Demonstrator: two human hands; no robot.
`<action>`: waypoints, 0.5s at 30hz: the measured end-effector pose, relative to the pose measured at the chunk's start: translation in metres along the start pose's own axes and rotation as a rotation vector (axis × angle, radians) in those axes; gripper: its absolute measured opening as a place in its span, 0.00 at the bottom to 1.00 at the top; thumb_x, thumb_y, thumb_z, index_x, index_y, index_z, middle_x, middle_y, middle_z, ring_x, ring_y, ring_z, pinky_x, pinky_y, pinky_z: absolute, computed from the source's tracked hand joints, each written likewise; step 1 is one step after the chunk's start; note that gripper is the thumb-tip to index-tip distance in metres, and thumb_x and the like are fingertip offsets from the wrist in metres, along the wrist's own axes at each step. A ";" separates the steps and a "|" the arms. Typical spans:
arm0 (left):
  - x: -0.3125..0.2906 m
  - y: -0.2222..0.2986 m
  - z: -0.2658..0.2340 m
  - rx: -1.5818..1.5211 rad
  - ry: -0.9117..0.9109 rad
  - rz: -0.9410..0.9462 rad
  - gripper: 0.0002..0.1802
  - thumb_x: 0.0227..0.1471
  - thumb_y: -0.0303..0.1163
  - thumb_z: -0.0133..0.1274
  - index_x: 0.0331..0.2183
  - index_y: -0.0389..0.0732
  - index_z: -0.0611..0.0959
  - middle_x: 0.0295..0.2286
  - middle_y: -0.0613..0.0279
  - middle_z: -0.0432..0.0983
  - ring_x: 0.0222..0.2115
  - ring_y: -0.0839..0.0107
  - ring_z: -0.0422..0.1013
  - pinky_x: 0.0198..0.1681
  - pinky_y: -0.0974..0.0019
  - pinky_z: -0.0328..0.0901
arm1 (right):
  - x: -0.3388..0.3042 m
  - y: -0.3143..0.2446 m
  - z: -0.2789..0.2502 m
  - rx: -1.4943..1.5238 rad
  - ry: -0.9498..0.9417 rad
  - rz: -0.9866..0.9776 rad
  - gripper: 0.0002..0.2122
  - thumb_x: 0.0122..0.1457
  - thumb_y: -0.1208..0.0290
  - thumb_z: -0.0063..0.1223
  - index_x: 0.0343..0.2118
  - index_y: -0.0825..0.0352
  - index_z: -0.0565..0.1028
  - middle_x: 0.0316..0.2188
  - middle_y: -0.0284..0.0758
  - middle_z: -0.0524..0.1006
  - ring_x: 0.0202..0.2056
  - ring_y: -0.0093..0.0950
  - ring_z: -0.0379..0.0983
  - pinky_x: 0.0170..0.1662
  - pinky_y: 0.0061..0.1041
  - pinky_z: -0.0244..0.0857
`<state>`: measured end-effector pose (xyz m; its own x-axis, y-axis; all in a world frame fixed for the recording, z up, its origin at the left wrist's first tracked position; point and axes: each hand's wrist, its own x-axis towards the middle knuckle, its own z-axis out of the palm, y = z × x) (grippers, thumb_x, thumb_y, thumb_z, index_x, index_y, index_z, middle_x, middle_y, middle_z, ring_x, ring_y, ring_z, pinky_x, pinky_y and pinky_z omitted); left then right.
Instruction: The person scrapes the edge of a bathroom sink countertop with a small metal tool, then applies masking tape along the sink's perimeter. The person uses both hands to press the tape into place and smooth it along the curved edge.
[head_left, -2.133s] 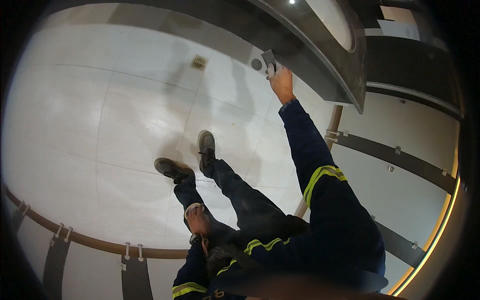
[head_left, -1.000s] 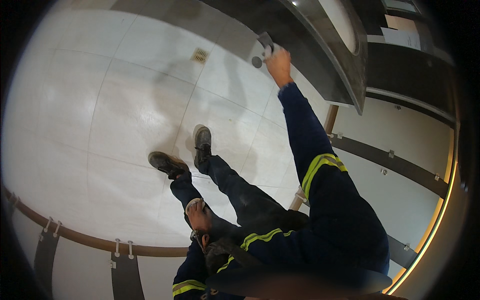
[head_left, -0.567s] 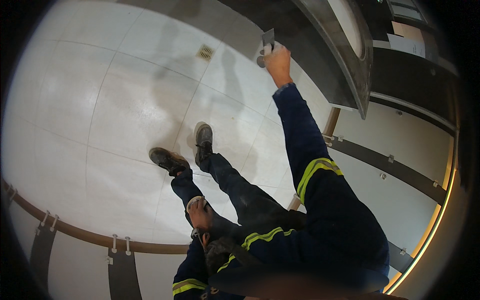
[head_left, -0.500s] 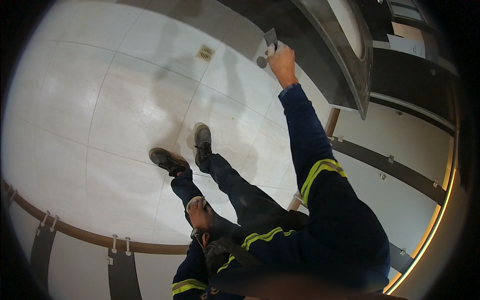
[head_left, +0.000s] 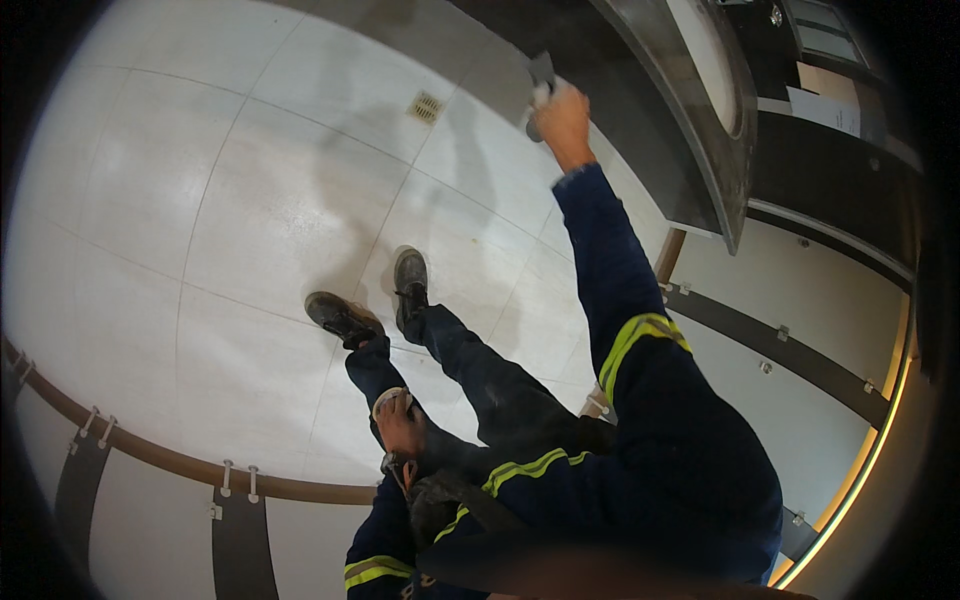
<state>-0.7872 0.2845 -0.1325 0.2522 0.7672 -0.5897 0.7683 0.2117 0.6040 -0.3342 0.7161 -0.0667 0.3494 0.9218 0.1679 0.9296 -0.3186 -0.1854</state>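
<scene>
My right hand (head_left: 565,125) is stretched out at the upper right and wrapped round a putty knife (head_left: 541,69). The knife's grey blade points up against the dark vertical face under the counter (head_left: 600,75), though actual contact cannot be made out. Its dark handle end shows below my fingers. Down by my left thigh, my left hand (head_left: 402,428) grips a small round pale container (head_left: 385,402). Only part of the container's rim shows; its contents are hidden.
A dark stone counter with a white basin (head_left: 712,65) juts out at the upper right. Light floor tiles (head_left: 270,190) hold a square drain (head_left: 425,107). Pale partition panels (head_left: 150,500) with dark posts line the lower left and right.
My right hand has turned slightly with the putty knife, whose handle end shows less. The whole view has shifted a little; my left hand stays by the thigh.
</scene>
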 end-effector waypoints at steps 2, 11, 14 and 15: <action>0.001 0.000 0.001 -0.005 -0.016 -0.012 0.27 0.50 0.34 0.58 0.54 0.41 0.80 0.46 0.44 0.77 0.50 0.46 0.71 0.60 0.45 0.61 | -0.017 0.016 -0.014 0.129 -0.097 0.137 0.16 0.65 0.64 0.45 0.33 0.74 0.80 0.23 0.44 0.82 0.25 0.37 0.83 0.35 0.37 0.75; 0.001 -0.001 0.000 -0.011 -0.023 -0.006 0.28 0.49 0.33 0.58 0.54 0.41 0.80 0.45 0.45 0.77 0.51 0.47 0.71 0.61 0.43 0.60 | -0.003 0.020 0.004 0.005 -0.009 -0.021 0.13 0.64 0.67 0.49 0.35 0.72 0.80 0.23 0.43 0.82 0.25 0.37 0.83 0.35 0.36 0.75; 0.001 -0.004 0.002 0.020 0.030 0.036 0.28 0.49 0.33 0.58 0.54 0.41 0.80 0.45 0.46 0.77 0.51 0.47 0.71 0.61 0.43 0.60 | 0.015 -0.006 0.015 -0.013 0.045 -0.077 0.13 0.64 0.66 0.47 0.33 0.71 0.80 0.23 0.43 0.83 0.25 0.38 0.82 0.36 0.37 0.76; 0.001 -0.005 0.002 0.017 0.004 0.016 0.28 0.48 0.33 0.58 0.54 0.41 0.80 0.45 0.46 0.77 0.51 0.47 0.71 0.60 0.44 0.60 | 0.011 -0.002 0.016 0.018 0.037 -0.040 0.13 0.64 0.66 0.47 0.33 0.71 0.80 0.24 0.43 0.83 0.25 0.39 0.82 0.36 0.38 0.76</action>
<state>-0.7899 0.2833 -0.1374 0.2625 0.7727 -0.5780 0.7743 0.1887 0.6040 -0.3337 0.7306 -0.0803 0.3161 0.9248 0.2116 0.9409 -0.2770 -0.1949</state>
